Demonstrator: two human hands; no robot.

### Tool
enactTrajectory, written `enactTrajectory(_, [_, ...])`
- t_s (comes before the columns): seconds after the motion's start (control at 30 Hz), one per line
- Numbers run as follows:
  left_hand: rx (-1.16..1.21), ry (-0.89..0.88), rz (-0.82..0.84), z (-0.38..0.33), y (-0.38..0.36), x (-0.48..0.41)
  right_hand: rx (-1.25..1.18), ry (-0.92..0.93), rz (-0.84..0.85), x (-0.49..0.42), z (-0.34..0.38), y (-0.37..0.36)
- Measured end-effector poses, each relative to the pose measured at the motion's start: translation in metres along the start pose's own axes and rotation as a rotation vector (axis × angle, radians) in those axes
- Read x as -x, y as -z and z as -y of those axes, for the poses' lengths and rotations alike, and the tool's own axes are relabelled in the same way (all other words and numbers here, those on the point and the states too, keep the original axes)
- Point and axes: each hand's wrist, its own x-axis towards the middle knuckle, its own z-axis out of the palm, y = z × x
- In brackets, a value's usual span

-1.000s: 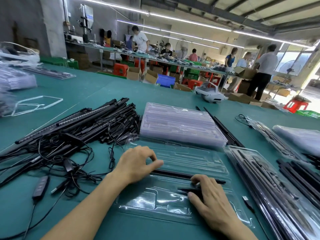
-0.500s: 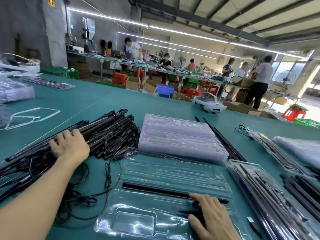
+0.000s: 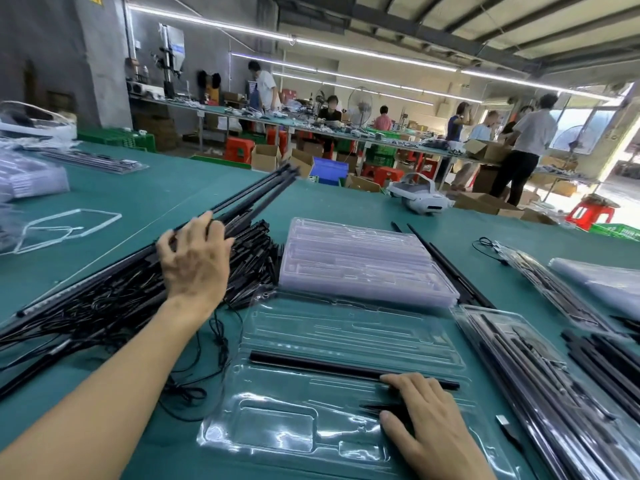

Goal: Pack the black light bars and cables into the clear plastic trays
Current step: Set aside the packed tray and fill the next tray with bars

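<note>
Now the left hand (image 3: 195,263), flat on the pile (image 3: 114,299) 0.5 s ago, grips lifted light bars (image 3: 263,190), likely tray-bound; the right hand (image 3: 429,424) rests straight fingers (image 3: 403,380) on 1 bar (image 3: 311,363) seated in the clear tray (image 3: 277,434)

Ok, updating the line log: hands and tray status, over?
Left hand grips long black light bars, ends raised off pile. Right hand rests on clear plastic tray, one black bar seated. Loose black cables beside tray.

Head camera looks forward and down, close over table (image 3: 346,206)
</note>
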Motion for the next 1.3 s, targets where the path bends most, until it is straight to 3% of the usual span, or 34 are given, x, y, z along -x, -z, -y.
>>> enactTrajectory(0.17, [0.222, -0.365, -0.229, -0.061, 0.032, 0.006, -0.008, 0.006, -0.033, 0.003, 0.000, -0.001])
enactTrajectory(0.37, [0.378, -0.653, -0.246, -0.131, 0.059, 0.044, -0.065, 0.034, -0.058, 0.005, -0.001, 0.002])
enactTrajectory(0.53, [0.564, -0.609, -0.024, -0.157, 0.067, 0.076, -0.091, 0.026, -0.077, 0.006, 0.001, 0.002])
enactTrajectory(0.63, [0.725, -0.391, 0.142, -0.163, 0.064, 0.091, -0.130, 0.027, -0.116, 0.005, 0.001, 0.002])
enactTrajectory(0.77, [1.204, -0.085, 0.468, -0.175, 0.065, 0.098, -0.111, 0.044, -0.110, 0.007, 0.001, 0.003])
enactTrajectory(0.83, [1.207, -0.097, 0.573, -0.176, 0.066, 0.100, -0.114, 0.073, -0.152, 0.009, 0.003, 0.005])
enactTrajectory(0.93, [0.917, -0.330, 0.693, -0.170, 0.069, 0.107, -0.133, 0.168, -0.350, 0.014, 0.004, 0.012])
enactTrajectory(1.03, [0.704, -0.565, 0.689, -0.164, 0.070, 0.113, -0.486, 0.017, -0.313, 0.013, 0.008, 0.026])
enactTrajectory(1.13, [0.843, -0.567, 0.658, -0.164, 0.074, 0.112, -1.125, -0.188, -0.251, 0.003, 0.027, 0.035])
enactTrajectory(1.2, [0.907, -0.583, 0.665, -0.161, 0.078, 0.113, -1.273, -0.242, -0.276, -0.003, 0.038, 0.038])
enactTrajectory(1.3, [0.842, -0.439, 0.691, -0.146, 0.080, 0.112, -1.447, -0.288, -0.285, -0.011, 0.048, 0.044])
